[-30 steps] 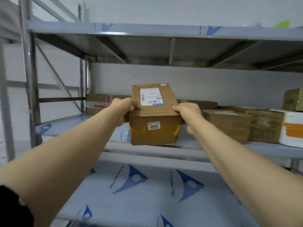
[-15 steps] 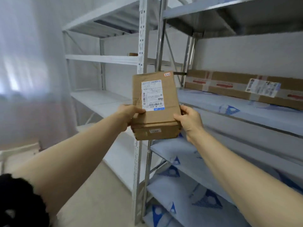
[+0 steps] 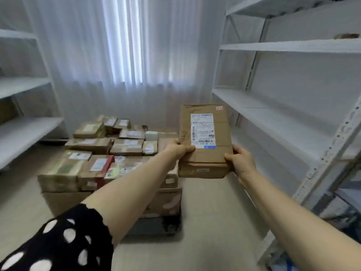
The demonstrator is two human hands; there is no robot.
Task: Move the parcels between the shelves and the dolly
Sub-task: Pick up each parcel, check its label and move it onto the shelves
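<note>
Change: parcel point(image 3: 205, 141) is off the shelf, and the view has swung from the rack to the dolly point(image 3: 170, 223). The parcel is now in the air, just right of the dolly's stack point(image 3: 109, 153).

Left grip point(image 3: 178, 151) and right grip point(image 3: 241, 161) each curl round a near corner.

Judged: shelf-to-dolly leg, placing remains.

Count: 1 carried parcel, 2 grips, 1 dolly, roughly 15 stacked parcels (blurred).

Stacked brown cardboard parcels point(image 3: 109, 153) crowd the low dolly point(image 3: 170, 223); bare beige floor point(image 3: 211, 212) lies open beside the white metal shelves point(image 3: 283, 106).
</note>
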